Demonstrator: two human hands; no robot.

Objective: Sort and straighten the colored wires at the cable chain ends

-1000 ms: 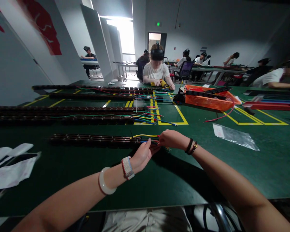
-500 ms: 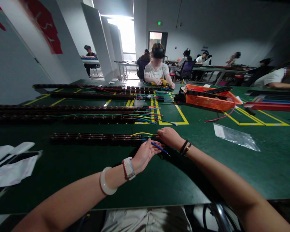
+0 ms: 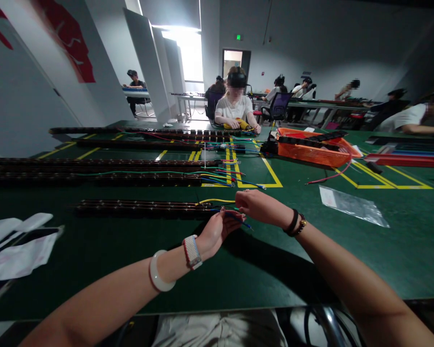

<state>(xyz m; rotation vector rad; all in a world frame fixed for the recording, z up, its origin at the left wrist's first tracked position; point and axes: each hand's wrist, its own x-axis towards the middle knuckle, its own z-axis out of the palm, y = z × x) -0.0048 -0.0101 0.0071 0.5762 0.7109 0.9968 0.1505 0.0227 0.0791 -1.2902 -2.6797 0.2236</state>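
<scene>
A long dark terminal strip [image 3: 141, 208] lies across the green table [image 3: 260, 270] in front of me. Yellow, blue, green and red wires [image 3: 217, 201] stick out of its right end. My left hand [image 3: 217, 230] is at that end, fingers curled and pinched around the thin wires. My right hand [image 3: 258, 206] meets it from the right, fingertips closed on the same wire ends, with a blue wire [image 3: 240, 220] running under it.
Several more long strips [image 3: 94, 171] with coloured wires lie farther back. An orange basket [image 3: 313, 152] stands at the back right, a clear plastic bag [image 3: 352, 205] lies to the right, white papers [image 3: 16, 246] at the left. Other people sit at tables behind.
My right hand has lifted a little and shifted right over the wire ends. The blue wire that lay slanting on the table half a second ago is now gathered closer to my fingers.
</scene>
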